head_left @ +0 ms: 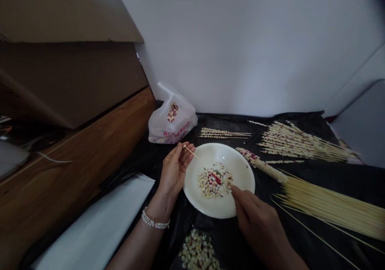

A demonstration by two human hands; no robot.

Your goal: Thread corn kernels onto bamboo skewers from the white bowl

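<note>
My left hand, palm turned up, is at the left rim of a white bowl. Its thumb and forefinger pinch a small white kernel-like piece at the tip of a thin bamboo skewer. Over the bowl's right front rim, my right hand is closed in a pinch on the skewer's other end, which its fingers partly hide. Inside the bowl lie many loose pale and dark-red pieces that look like kernels. A printed red patch shows on the bowl's bottom.
Behind stands a white plastic bag. Threaded skewers lie in a small bundle and a large one. Bare skewers fan out at right. More loose pieces sit in front. Cardboard boxes rise at left; a white wall closes the back.
</note>
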